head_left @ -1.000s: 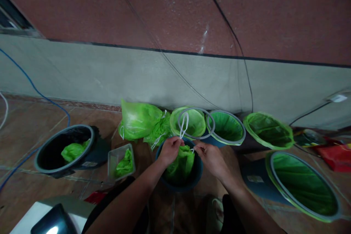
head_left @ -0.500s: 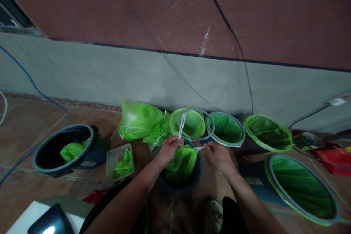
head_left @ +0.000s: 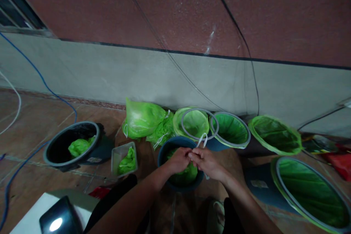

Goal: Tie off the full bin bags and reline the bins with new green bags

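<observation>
My left hand [head_left: 178,160] and my right hand [head_left: 204,160] meet over a small dark blue bin [head_left: 161,150], fingers closed against each other. A white drawstring [head_left: 203,137] loops up from between them, and both hands pinch it; its exact path through the fingers is hidden. Below, inside the bin, a bright green drawstring bag [head_left: 189,176] is bunched up, partly covered by my hands. Just behind the bin stands another bin with a pale green liner [head_left: 178,117], and a loose grey ring [head_left: 182,119] overlaps its mouth.
Knotted green bags [head_left: 144,119] lie against the wall. Green-lined bins [head_left: 233,129], [head_left: 276,135] and a tipped one [head_left: 312,190] stand right. Leftward are a black-lined bin [head_left: 59,153], a clear tub [head_left: 116,157] and a blue cable [head_left: 41,76]. A white surface [head_left: 33,214] is lower left.
Both hands have come together over the bin; before, they were apart, each pulling a white drawstring end. The green bag now sits lower in the bin. The view has shifted slightly left.
</observation>
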Tool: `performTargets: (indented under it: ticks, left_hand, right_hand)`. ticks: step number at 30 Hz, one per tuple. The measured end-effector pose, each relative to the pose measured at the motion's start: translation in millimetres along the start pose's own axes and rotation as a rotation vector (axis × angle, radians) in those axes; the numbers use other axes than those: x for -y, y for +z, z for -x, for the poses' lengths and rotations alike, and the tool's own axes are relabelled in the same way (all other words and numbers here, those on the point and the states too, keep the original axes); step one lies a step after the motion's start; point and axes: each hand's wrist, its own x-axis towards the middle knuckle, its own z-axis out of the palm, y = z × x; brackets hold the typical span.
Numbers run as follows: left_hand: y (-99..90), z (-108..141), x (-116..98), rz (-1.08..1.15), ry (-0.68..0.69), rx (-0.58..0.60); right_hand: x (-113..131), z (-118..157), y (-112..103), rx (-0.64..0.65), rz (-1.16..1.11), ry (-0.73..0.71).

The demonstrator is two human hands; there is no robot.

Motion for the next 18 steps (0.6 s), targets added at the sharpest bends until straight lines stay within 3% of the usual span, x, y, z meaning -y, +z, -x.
performTargets:
  ticks: [4,7,12,14,16,18]
  left_hand:
    - [7.1,5.9,-5.8,0.004,0.086,0.148]
    - [7.5,7.7,-10.6,0.021,0.116,0.192]
    - [6.4,5.7,-8.4,-0.003,-0.063,-0.028]
    - [5.1,5.3,-5.9,0.012,-0.119,-0.076]
    - [3.3,5.1,-3.8,0.048,-0.144,-0.076]
    - [1.2,4.3,-2.2,0.069,-0.159,-0.077]
  right_hand:
    - [2.7,0.9,-3.4,-0.025,-0.119,0.046]
    - [11.1,4.3,-8.2,-0.043,-0.295,0.121]
    - [21.7,4.3,-26.6,-0.153,-0.695,0.050]
    - [16.0,1.5,-29.2,-0.245,-0.583,0.033]
    - [6.1,-0.7,-24.1,-0.313,-0.245,0.008]
    - [-3.5,-1.1,-13.8,-0.281,0.136,-0.017]
